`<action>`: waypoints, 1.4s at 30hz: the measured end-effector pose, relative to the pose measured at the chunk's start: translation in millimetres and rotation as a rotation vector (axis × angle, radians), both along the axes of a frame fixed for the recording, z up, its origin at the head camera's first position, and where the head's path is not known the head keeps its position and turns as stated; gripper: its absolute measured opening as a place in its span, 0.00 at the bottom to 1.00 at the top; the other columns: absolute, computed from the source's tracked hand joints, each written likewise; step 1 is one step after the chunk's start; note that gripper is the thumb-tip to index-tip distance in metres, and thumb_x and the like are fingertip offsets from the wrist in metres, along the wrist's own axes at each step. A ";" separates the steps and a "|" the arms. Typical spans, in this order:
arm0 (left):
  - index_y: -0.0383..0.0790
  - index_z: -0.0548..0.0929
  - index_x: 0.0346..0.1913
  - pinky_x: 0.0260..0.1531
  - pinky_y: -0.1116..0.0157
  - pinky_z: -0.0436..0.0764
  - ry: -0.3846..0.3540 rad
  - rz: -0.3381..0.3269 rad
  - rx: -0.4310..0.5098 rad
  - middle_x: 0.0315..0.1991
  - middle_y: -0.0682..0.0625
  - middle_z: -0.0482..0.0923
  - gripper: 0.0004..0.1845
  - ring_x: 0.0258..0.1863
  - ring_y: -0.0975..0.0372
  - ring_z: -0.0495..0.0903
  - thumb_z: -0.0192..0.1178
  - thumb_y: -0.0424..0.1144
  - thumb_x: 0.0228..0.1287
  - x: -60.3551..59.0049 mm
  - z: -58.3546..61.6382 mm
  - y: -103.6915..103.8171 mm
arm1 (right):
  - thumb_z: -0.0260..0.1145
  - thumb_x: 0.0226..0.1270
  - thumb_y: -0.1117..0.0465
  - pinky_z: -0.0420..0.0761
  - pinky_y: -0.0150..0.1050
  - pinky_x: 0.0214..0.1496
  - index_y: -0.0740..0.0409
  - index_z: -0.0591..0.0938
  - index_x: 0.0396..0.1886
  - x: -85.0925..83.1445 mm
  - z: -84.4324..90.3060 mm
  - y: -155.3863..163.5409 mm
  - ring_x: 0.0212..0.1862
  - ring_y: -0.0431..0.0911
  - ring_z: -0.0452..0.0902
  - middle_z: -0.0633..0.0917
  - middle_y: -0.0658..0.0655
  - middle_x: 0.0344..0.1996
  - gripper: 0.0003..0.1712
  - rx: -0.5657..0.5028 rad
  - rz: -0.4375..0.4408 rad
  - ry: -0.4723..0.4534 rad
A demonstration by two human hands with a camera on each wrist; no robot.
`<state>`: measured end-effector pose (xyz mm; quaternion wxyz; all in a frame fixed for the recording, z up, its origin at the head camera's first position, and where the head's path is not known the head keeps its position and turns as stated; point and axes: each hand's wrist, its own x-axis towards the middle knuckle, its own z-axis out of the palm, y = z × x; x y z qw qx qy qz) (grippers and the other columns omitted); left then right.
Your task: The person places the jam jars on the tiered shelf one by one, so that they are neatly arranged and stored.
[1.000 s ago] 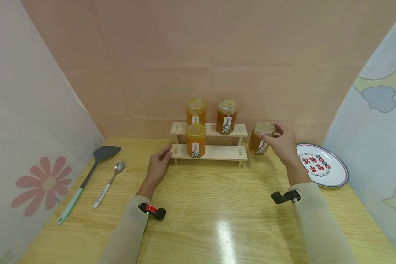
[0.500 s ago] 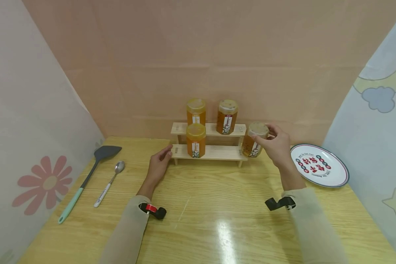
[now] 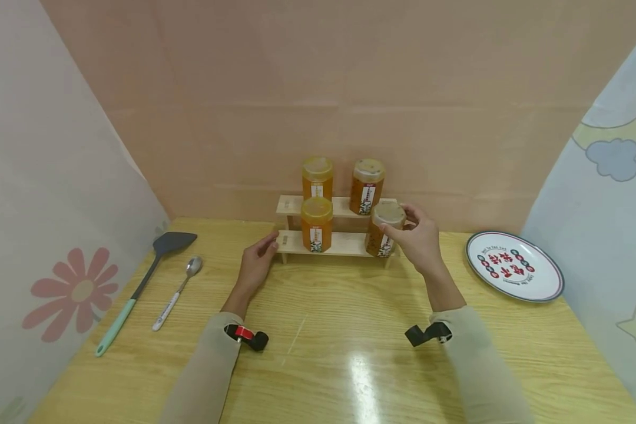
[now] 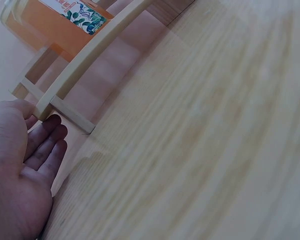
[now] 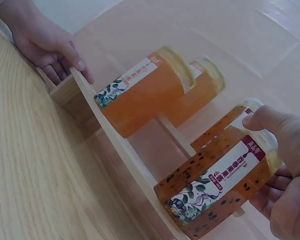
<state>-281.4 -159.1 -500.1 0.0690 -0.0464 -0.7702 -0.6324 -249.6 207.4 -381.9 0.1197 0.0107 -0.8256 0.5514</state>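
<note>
A two-tier wooden display stand (image 3: 344,242) carries honey-like jars. My right hand (image 3: 420,240) grips a jar of dark-seeded fruit jam (image 5: 220,187) near its lid, thumb on the front and fingers behind. The jar's base is right at the lower tier's right end. My left hand (image 3: 257,262) holds the left end of the lower tier, its thumb at the board's end and fingers below it (image 4: 47,145). An orange jar (image 3: 316,227) stands on the lower tier's left part. Behind, on the upper tier, are another orange jar (image 3: 317,171) and a second seeded jar (image 3: 367,188).
To the left lie a spatula (image 3: 153,265) with a mint handle and a metal spoon (image 3: 182,284) with a white handle. An oval plate (image 3: 535,277) with red lettering lies at the right. A peach-coloured backdrop (image 3: 318,88) rises close behind the stand.
My right hand has carried the seeded jar leftward, from beside the stand to over the right end of the lower tier. My left hand has stayed at the stand's left end.
</note>
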 end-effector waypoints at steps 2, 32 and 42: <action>0.45 0.79 0.70 0.57 0.80 0.76 0.009 -0.002 -0.007 0.69 0.46 0.79 0.21 0.69 0.55 0.77 0.58 0.44 0.79 -0.1 -0.1 0.5 | 0.78 0.62 0.52 0.80 0.23 0.41 0.59 0.75 0.71 -0.7 -1.4 -3.8 0.50 0.51 0.79 0.80 0.64 0.61 0.40 0.010 -0.007 0.011; 0.48 0.79 0.70 0.63 0.74 0.75 -0.001 0.007 -0.052 0.71 0.48 0.77 0.21 0.71 0.56 0.75 0.57 0.46 0.80 3.6 -0.4 -1.6 | 0.71 0.71 0.63 0.81 0.25 0.61 0.67 0.75 0.69 0.5 -15.4 11.2 0.58 0.37 0.80 0.82 0.51 0.58 0.30 -0.217 0.208 0.059; 0.41 0.75 0.73 0.60 0.80 0.73 -0.056 -0.020 -0.066 0.73 0.42 0.74 0.23 0.73 0.53 0.73 0.54 0.41 0.81 11.3 20.7 2.5 | 0.72 0.69 0.63 0.82 0.24 0.58 0.66 0.75 0.70 -1.5 -19.4 -8.2 0.60 0.46 0.80 0.80 0.66 0.64 0.32 -0.191 0.157 0.111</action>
